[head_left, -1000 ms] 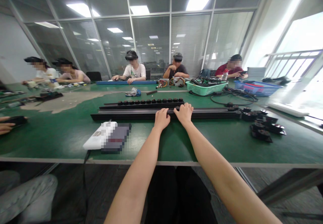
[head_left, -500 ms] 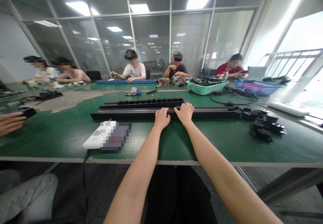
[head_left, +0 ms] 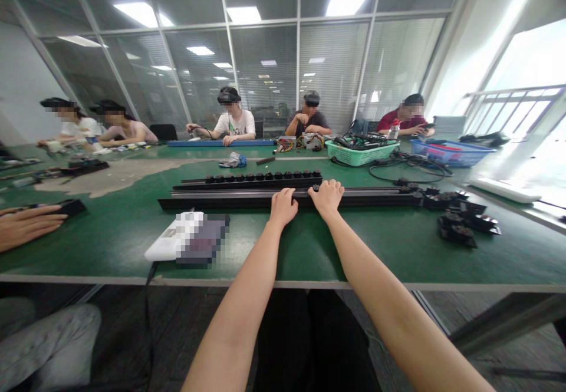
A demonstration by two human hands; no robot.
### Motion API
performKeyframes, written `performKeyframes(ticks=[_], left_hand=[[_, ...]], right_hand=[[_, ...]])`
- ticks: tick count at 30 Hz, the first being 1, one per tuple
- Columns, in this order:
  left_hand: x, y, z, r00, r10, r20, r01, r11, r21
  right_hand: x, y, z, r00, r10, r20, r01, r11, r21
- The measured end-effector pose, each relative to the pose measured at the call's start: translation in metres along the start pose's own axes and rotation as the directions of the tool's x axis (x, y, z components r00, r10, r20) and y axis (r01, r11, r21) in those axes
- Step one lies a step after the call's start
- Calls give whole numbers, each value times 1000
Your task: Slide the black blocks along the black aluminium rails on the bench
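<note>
Both of my hands rest on a long black metal rail (head_left: 287, 200) lying across the green workbench. My left hand (head_left: 283, 207) has its fingers curled over the rail's near side. My right hand (head_left: 327, 198) grips the rail further along, its fingertips beside a small black knob (head_left: 315, 188). Just behind lies a second black rail (head_left: 247, 182) with a row of several black knobs. Nearer me and to the left sits a white device (head_left: 172, 239), partly pixelated. Neither hand touches it.
Several black parts (head_left: 457, 233) lie at the rail's right end. Across the bench are a green basket (head_left: 360, 154) with cables, a blue basket (head_left: 451, 154) and coiled black cable (head_left: 411, 171). A co-worker's hand (head_left: 26, 226) holds a black object at the left edge.
My right hand has slid slightly right along the rail. The co-worker's hand at the left has moved further over the bench, and the view has tilted slightly.
</note>
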State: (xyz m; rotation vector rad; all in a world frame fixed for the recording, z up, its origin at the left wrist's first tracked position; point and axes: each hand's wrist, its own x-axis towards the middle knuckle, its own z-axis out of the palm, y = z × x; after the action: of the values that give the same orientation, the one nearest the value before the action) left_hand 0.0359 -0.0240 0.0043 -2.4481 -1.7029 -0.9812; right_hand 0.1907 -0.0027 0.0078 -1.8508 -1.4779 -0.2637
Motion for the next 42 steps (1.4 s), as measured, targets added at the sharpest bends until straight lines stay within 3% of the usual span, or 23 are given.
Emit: performKeyframes(ticks=[4,12,20,28,42], left_hand=[[0,0,-1,1000,-4,3,4,1000,-1],[0,0,-1,1000,3,-1,-3,1000,-16],[0,1,-1,1000,8,6,-8,1000,-8],[0,0,0,1000,-4,21,4,1000,18],[1,-1,3,1000,6,4,-6,1000,12]], right_hand=[[1,3,2,999,15,-34,-15,1000,-6],[4,2,-3,992,100,82,-100,995,-15],[19,18,-7,976,2,219,3,1000,-20],[9,24,-3,989,-49,141,49,999,0],[12,35,-6,990,-47,131,49,999,-15]])
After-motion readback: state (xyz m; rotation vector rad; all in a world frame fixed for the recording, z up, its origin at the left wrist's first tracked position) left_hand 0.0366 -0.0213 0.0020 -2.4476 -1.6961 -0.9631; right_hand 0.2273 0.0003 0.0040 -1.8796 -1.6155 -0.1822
